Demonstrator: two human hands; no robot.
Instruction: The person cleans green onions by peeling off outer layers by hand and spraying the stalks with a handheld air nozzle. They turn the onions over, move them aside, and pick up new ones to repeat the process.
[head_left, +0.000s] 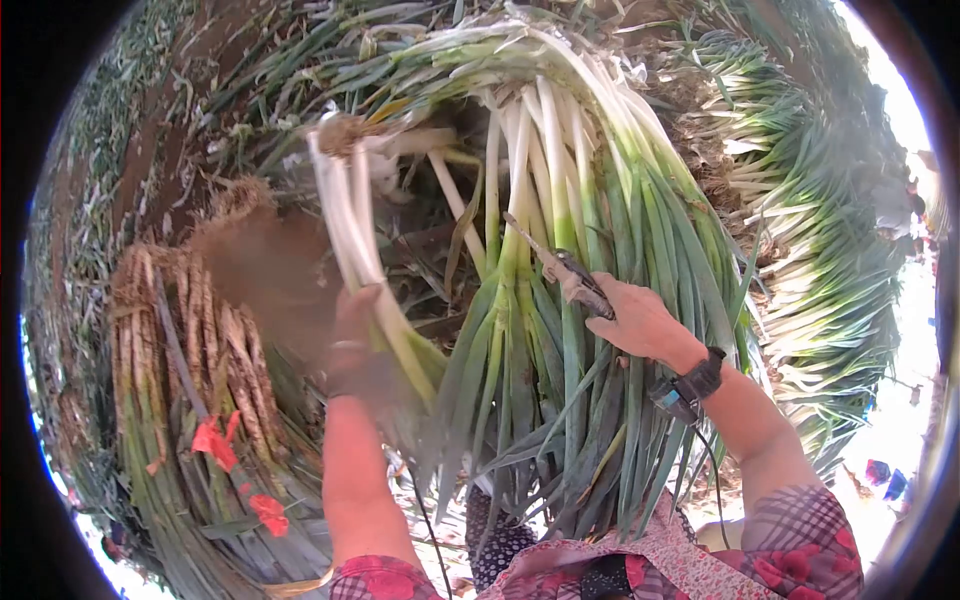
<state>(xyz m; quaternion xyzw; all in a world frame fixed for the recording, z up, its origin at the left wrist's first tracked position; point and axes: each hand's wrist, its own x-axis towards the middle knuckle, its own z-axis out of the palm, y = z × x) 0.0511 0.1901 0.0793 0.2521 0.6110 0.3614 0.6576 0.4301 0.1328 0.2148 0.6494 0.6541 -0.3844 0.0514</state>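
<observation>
My left hand (352,325), smeared by motion, is closed around a few long green onions (345,210). Their white shafts point up and their rooted ends are at the top. Beside that hand, a brown blur (270,280) looks like soil or dirty roots. My right hand (645,320) grips a knife (580,285) with a wrapped-looking handle, its thin blade directed up and to the left. Under the knife lies a large heap of peeled green onions (570,190), white ends upward and green leaves hanging toward me.
At the left lies a bundle of unpeeled green onions (180,360) with brown roots and red ties (215,440). A long row of green onions (800,230) curves along the right. Leaf scraps litter the soil (150,130). A cable (715,470) runs from my right wrist device.
</observation>
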